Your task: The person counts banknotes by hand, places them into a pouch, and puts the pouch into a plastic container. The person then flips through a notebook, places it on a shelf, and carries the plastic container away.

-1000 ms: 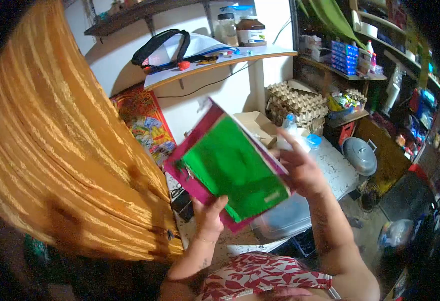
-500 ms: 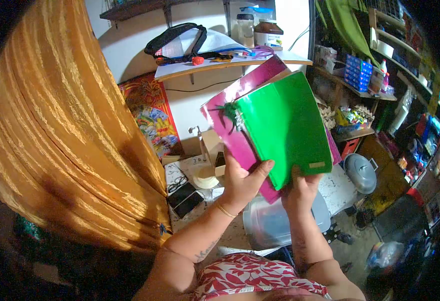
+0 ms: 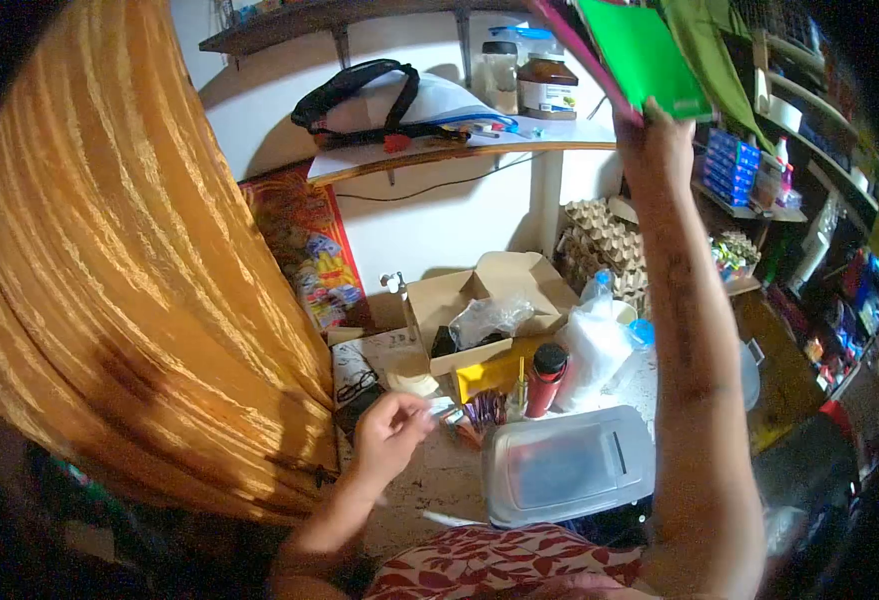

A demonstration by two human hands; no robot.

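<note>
Raised high at the upper right, my right hand [image 3: 662,135] is closed on the lower edge of a green folder [image 3: 644,60]. A magenta folder [image 3: 594,60] is held behind it, and the tops of both run out of view. My left hand [image 3: 391,435] is off the folders, low over the table, its fingers loosely curled with a gap to the thumb. I see nothing in it. Just past its fingertips is a small white item [image 3: 443,407]. A grey plastic bin with a clear lid [image 3: 569,465] is to its right.
An open cardboard box [image 3: 469,355] holding clear plastic stands behind a red bottle with a black cap [image 3: 546,380] and white plastic bags [image 3: 594,350]. Egg trays [image 3: 604,240] are stacked behind. A wall shelf [image 3: 559,130] carries jars and a bag. An orange curtain [image 3: 149,300] hangs left.
My left hand has let go of the folders and dropped to the lower left. My right hand has carried both folders up and to the right, uncovering the box and bottles.
</note>
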